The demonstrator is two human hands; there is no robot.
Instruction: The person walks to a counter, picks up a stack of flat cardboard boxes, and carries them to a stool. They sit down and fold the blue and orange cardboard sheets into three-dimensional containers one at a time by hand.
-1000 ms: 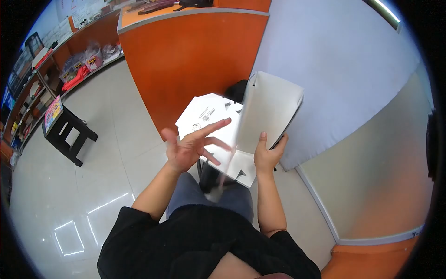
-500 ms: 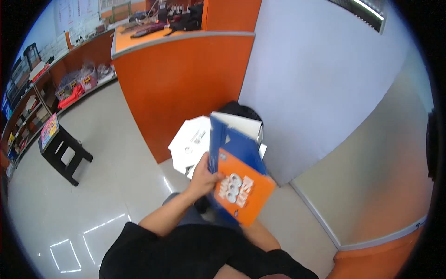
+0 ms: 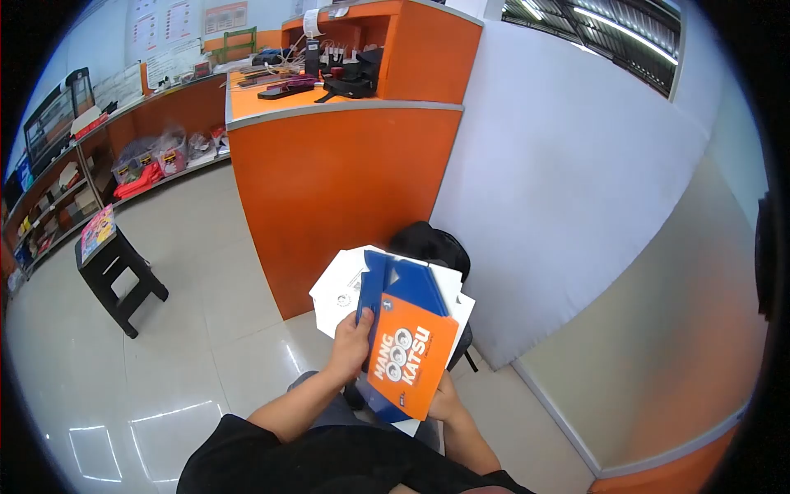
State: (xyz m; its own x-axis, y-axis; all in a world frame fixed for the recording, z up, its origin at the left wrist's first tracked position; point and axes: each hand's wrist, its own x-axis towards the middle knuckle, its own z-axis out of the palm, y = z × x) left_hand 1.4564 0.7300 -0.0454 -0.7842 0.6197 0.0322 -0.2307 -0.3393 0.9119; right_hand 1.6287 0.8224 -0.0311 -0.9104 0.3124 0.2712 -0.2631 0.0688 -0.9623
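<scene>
In front of my lap I hold a flattened cardboard box, orange with "MANG KATSU" printed on it and blue flaps above and below. My left hand is closed on its left edge, the thumb over the blue flap. Lower down on the right side, my right hand grips the edge, its fingers partly hidden behind the cardboard. White flat cardboard with small dark print shows behind and to the left of the box. More white sheet edges stick out on the right.
A black bag stands behind the cardboard, by the orange counter. On the left is a black stool with a colourful booklet on its seat. A white curtain-like panel and a frosted partition line the right.
The view has tilted up, showing more of the counter top. The box now faces me more squarely, and my right hand has come into sight at its right edge.
</scene>
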